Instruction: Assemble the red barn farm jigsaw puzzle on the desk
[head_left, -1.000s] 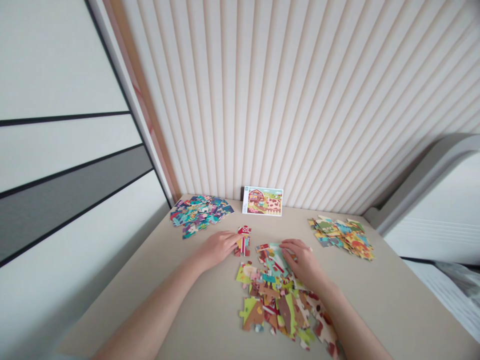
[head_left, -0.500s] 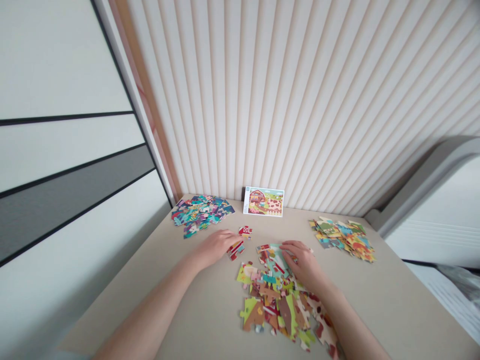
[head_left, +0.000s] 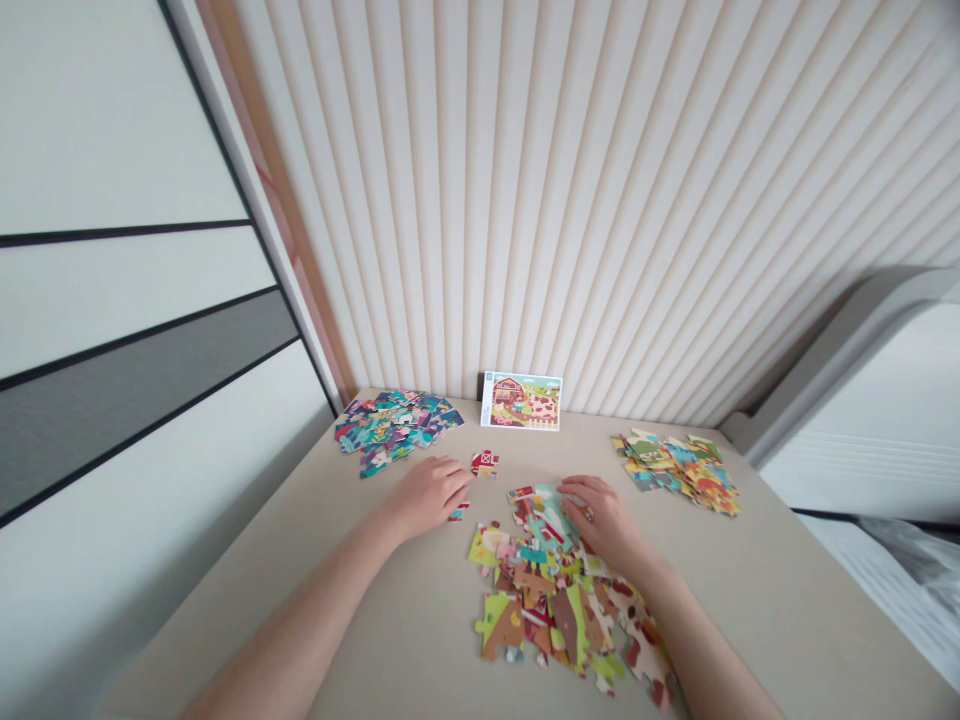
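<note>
My left hand is closed with its fingers pressed down on a jigsaw piece, most of which the hand hides. Just beyond those fingertips lies a jigsaw piece with a red barn and white window, flat on the table. My right hand rests at the upper right of a loose pile of farm jigsaw pieces, fingers stretched out and thumb apart. Its fingertips touch a pale teal piece, and a bit of another piece shows below the fingers.
A farm picture card leans against the ribbed wall. One heap of purple and teal pieces sits at the back left, and one of yellow and green pieces at the right. A clear plastic bag lies at the far right.
My left hand has shifted slightly and now covers most of the red-striped piece beside it. My right hand stays on the pile. The whole view has moved slightly.
</note>
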